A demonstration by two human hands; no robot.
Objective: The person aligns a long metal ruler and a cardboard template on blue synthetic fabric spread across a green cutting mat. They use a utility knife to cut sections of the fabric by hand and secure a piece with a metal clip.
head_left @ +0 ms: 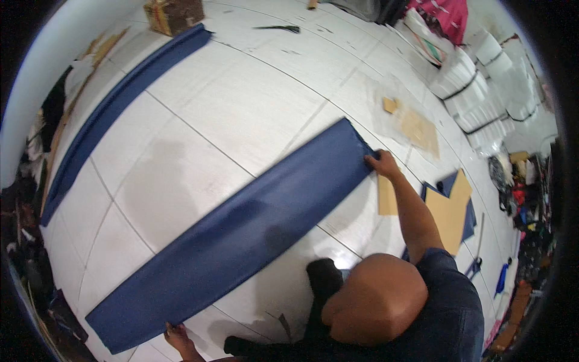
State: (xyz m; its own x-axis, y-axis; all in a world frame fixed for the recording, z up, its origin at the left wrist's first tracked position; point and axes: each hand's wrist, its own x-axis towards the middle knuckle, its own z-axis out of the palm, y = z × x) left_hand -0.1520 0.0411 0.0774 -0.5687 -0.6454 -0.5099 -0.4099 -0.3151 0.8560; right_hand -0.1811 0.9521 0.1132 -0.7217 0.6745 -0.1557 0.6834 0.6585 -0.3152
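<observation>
The step in hand seems to be the handling of a long blue cloth (235, 232), which lies flat in a band on the tiled floor (217, 90). It runs slantwise from the lower left of the frame to just right of centre, with its long edges fairly straight.

The right hand (382, 163) is at the upper right end. Its fingers are drawn in narrow on the cloth's corner, the thumb over the top. The left hand (176, 338), at the bottom left, meets the near long edge with bent fingers; whether they pinch it or only rest there, I cannot tell.

The next move, as I judge it, calls for a sure hold at both places and an even pull, so that the band keeps straight and does not crease.

A second blue strip (120, 102) lies well apart, curving down the upper left. A tan piece (387, 196) lies just beside the right forearm, and a larger tan sheet (449, 211) over blue pieces (470, 223) sits farther right, clear of the cloth.
</observation>
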